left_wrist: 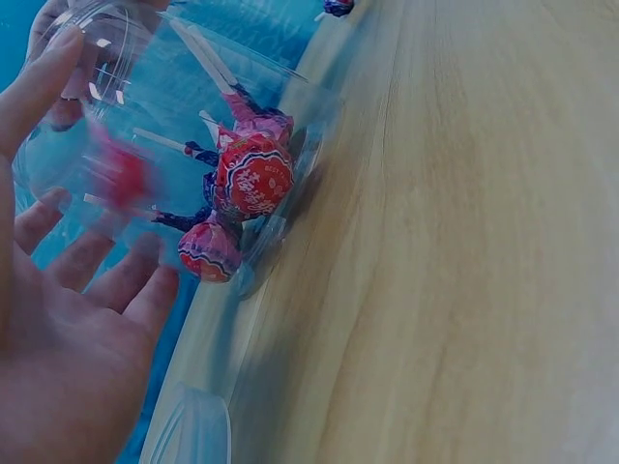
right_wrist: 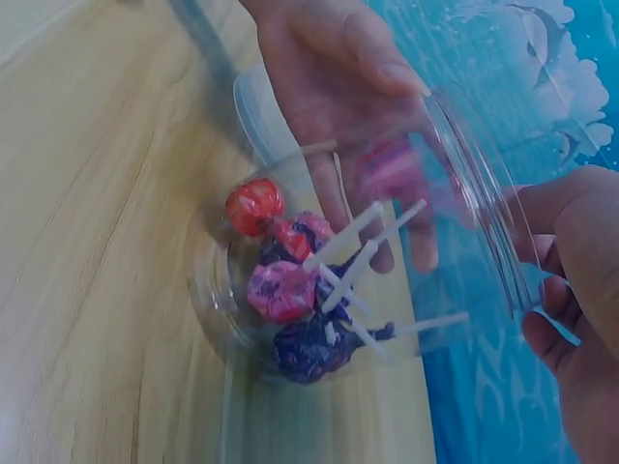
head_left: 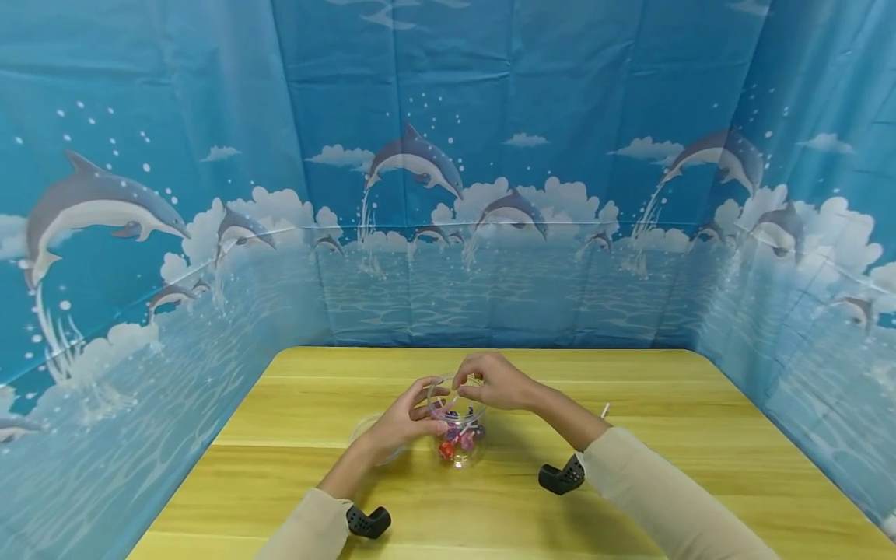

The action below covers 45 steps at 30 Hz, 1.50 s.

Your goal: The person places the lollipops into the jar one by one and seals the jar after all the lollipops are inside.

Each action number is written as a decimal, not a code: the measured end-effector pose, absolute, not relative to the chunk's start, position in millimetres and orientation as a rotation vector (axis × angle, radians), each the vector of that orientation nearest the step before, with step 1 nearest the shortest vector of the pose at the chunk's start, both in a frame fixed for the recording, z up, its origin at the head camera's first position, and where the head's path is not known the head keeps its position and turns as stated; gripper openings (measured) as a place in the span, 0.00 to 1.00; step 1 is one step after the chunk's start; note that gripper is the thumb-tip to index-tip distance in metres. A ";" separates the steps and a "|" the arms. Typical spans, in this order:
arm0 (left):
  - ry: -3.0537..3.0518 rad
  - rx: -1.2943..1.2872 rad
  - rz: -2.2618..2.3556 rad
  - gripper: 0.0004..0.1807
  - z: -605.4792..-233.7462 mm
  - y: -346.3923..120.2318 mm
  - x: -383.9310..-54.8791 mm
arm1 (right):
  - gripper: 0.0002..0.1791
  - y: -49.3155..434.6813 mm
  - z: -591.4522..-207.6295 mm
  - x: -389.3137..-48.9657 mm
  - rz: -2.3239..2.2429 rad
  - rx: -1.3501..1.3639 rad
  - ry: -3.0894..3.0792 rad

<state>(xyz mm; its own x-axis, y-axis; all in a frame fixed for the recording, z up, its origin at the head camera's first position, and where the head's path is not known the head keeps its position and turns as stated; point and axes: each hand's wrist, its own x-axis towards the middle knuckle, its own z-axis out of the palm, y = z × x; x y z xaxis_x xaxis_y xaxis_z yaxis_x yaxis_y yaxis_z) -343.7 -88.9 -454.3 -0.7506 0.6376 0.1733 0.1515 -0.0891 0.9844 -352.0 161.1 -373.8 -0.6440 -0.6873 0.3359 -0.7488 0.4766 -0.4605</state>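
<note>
A clear plastic jar [head_left: 458,459] stands on the table with several lollipops inside, wrapped in red, pink and purple. The left hand [head_left: 402,424] holds the jar from its left side, thumb in front and fingers behind. At the jar's mouth, the right hand [head_left: 493,381] pinches a white stick with its fingertips. In the right wrist view a motion-blurred pink lollipop [right_wrist: 390,169] hangs in the upper part of the jar, above the red lollipop [right_wrist: 255,206] and purple lollipop [right_wrist: 314,350] at the bottom.
A clear round lid [head_left: 365,426] lies on the wooden table [head_left: 280,467], left of the jar and partly behind the left hand. Beyond the right forearm a white lollipop stick [head_left: 605,410] pokes up. Dolphin-printed blue curtains [head_left: 448,295] surround the table's back and sides.
</note>
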 end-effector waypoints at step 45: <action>1.862 0.855 1.923 0.41 -453.7 -88.7 -339.9 | 0.08 232.2 -375.7 -327.8 1.010 0.951 -2.671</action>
<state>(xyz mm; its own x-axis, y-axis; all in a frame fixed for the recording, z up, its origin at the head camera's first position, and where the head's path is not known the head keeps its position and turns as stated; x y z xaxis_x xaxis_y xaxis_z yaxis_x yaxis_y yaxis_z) -339.9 -88.7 -453.7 -0.7652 0.6152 0.1895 0.1697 -0.0912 0.9813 -327.8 232.2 -375.7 -0.7925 -0.5142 0.3280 -0.6026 0.5768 -0.5516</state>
